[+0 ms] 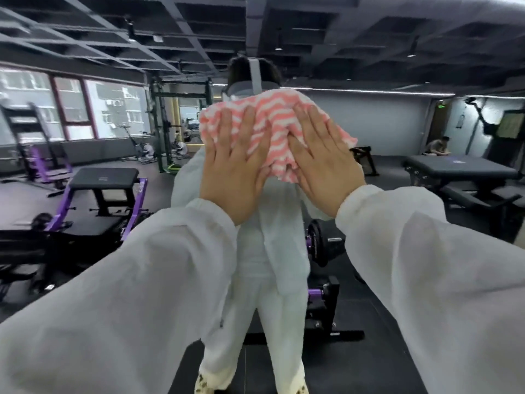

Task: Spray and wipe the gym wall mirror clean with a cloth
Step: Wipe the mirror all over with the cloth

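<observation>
Head view, one entry.

Item: cloth [272, 132], pink-and-white striped, bunched, pressed flat against the mirror [397, 115] at about the height of your reflected head. The mirror fills the whole view, showing the gym behind you (purple-framed benches, a weight plate, windows at the left).

Item: left hand [235, 172], palm flat on the cloth's left part, fingers [247, 129] spread wide and pointing up, gripping nothing, only pressing.

Item: right hand [324, 163], same pose on the cloth's right part, fingers splayed, angled slightly leftward at the tips. The two hands sit near each other with a strip of cloth between them. Both arms are extended forward, in pale sleeves [412, 251].

Item: spray bottle, not in view.

Step in hand, by my reading: wiping. To do it well, keep both palms evenly loaded so the cloth stays flat, overlap your passes, and refold the bunched lower edge (it hangs loose below your palms) so it does not drag streaks.
</observation>
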Demonstrator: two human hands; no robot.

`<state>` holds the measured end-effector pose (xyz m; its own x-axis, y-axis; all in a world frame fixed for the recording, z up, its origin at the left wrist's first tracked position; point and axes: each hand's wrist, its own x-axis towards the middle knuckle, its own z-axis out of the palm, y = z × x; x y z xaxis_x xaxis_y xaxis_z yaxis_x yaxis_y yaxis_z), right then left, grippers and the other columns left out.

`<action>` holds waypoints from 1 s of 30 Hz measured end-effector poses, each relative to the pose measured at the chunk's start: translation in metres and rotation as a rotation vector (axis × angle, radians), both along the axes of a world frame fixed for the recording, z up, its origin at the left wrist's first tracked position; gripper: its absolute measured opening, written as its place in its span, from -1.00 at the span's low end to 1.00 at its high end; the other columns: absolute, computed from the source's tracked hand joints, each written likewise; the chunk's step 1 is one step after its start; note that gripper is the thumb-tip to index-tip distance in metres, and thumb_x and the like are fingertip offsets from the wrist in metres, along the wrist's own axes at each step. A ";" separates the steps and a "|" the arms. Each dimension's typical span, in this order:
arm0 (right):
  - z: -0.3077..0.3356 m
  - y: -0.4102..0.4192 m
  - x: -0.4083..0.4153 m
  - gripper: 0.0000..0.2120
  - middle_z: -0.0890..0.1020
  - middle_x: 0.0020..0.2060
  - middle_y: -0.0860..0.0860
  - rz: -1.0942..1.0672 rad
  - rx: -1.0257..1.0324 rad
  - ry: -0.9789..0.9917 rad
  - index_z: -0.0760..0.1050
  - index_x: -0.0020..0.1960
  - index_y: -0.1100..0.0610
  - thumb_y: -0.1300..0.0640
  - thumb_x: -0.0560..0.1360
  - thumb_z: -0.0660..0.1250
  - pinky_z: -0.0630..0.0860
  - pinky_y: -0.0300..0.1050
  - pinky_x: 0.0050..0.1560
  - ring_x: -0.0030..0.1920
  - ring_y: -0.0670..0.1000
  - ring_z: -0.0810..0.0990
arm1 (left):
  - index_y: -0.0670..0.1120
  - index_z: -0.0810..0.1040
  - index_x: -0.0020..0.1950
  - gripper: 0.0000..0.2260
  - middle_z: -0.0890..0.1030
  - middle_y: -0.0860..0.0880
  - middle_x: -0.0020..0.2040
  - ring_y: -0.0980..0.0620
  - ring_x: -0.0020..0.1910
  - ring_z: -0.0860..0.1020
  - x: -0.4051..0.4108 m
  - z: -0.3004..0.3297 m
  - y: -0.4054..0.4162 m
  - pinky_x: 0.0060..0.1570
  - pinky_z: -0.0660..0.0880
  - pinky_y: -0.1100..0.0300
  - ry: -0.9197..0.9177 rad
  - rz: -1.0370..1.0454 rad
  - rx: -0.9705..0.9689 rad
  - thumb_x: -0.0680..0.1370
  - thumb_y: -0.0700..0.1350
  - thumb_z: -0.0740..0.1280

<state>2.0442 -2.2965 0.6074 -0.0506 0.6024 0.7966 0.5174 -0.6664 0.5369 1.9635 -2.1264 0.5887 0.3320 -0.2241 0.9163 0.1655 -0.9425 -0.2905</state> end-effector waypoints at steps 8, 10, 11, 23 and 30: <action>-0.113 -0.028 0.020 -0.47 0.36 0.39 0.17 0.195 -0.232 0.074 0.32 0.38 0.24 0.19 0.42 0.05 -0.21 0.03 0.47 0.41 0.17 0.20 | -0.19 0.25 0.33 -0.56 0.16 -0.24 0.42 -0.35 0.35 0.16 -0.015 -0.126 -0.033 0.25 0.28 -0.26 0.225 0.143 -0.054 0.52 0.00 0.06; -0.148 -0.041 0.022 -0.46 0.33 0.37 0.11 0.200 -0.346 0.113 0.45 0.32 0.24 0.18 0.40 0.01 -0.25 0.05 0.49 0.41 0.17 0.19 | -0.17 0.32 0.24 -0.58 0.23 -0.25 0.37 -0.36 0.32 0.21 -0.020 -0.166 -0.047 0.10 0.44 -0.26 0.340 0.185 -0.064 0.48 0.03 0.09; -0.164 -0.048 0.023 -0.46 0.34 0.36 0.10 0.184 -0.407 0.111 0.47 0.29 0.23 0.16 0.39 0.00 -0.27 0.07 0.49 0.41 0.18 0.19 | -0.16 0.37 0.21 -0.58 0.25 -0.24 0.35 -0.36 0.31 0.23 -0.021 -0.185 -0.051 0.05 0.47 -0.26 0.414 0.211 -0.060 0.46 0.07 0.16; -0.130 -0.114 0.048 -0.55 0.55 0.25 0.14 0.063 -0.507 0.071 0.61 0.15 0.18 0.04 0.41 0.11 -0.19 0.00 0.48 0.29 0.18 0.49 | -0.23 0.09 0.45 -0.36 -0.21 -0.23 0.53 -0.37 0.48 0.01 0.006 -0.160 -0.098 0.33 0.10 -0.25 0.514 0.153 -0.095 0.48 0.13 0.02; 0.014 -0.138 0.069 -0.23 0.14 0.49 0.28 0.117 -0.082 0.040 0.15 0.49 0.25 0.42 0.33 0.29 0.00 0.13 0.47 0.48 0.27 0.12 | -0.04 -0.44 0.41 -0.40 -0.37 -0.17 0.46 -0.36 0.47 -0.19 0.038 0.018 -0.131 0.42 -0.18 -0.22 0.292 0.269 -0.076 0.50 0.22 -0.31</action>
<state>2.1127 -2.4343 0.6215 -0.0933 0.6577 0.7475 0.6110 -0.5549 0.5646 2.0013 -2.2574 0.6071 0.6187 -0.0286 0.7851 0.3299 -0.8975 -0.2927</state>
